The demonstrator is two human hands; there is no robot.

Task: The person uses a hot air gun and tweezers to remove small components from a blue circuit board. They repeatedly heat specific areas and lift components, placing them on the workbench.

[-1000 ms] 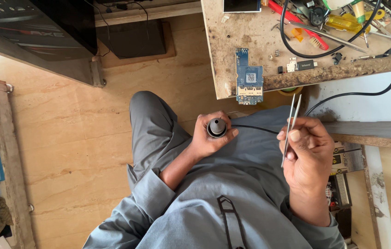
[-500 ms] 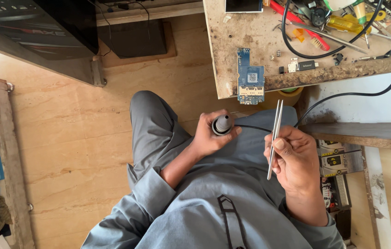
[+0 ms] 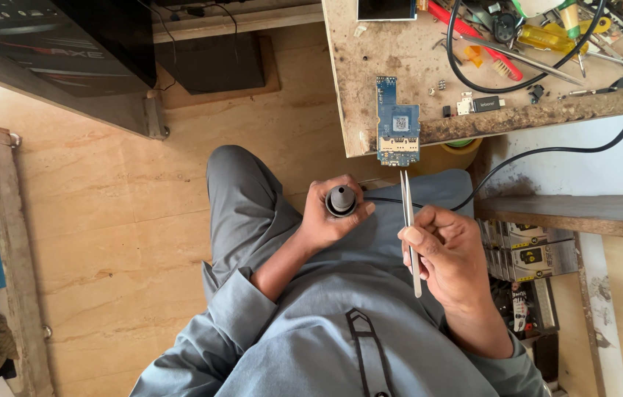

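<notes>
My left hand [image 3: 330,218] grips a dark grey hot-air tool [image 3: 341,200] with a round nozzle pointing up at the camera; its black cable [image 3: 546,151] runs off to the right. My right hand [image 3: 447,254] holds silver tweezers [image 3: 408,228], tips pointing up toward a blue circuit board [image 3: 398,123]. That board lies at the front edge of the worn wooden workbench [image 3: 370,66], overhanging it a little. Both hands hover over my lap, in grey clothing, just below the bench edge.
The bench carries a red-handled tool [image 3: 473,37], a yellow-handled screwdriver [image 3: 546,37], a small screen [image 3: 386,9], loose small parts and looped black cable. A yellow tape roll [image 3: 452,154] sits under the bench edge. A wooden shelf [image 3: 576,213] with boxes is right; a black cabinet [image 3: 69,44] upper left.
My right hand has moved left and swung the tweezers upright, their tips now pointing at the blue board. The left hand shifted slightly with the hot-air tool.
</notes>
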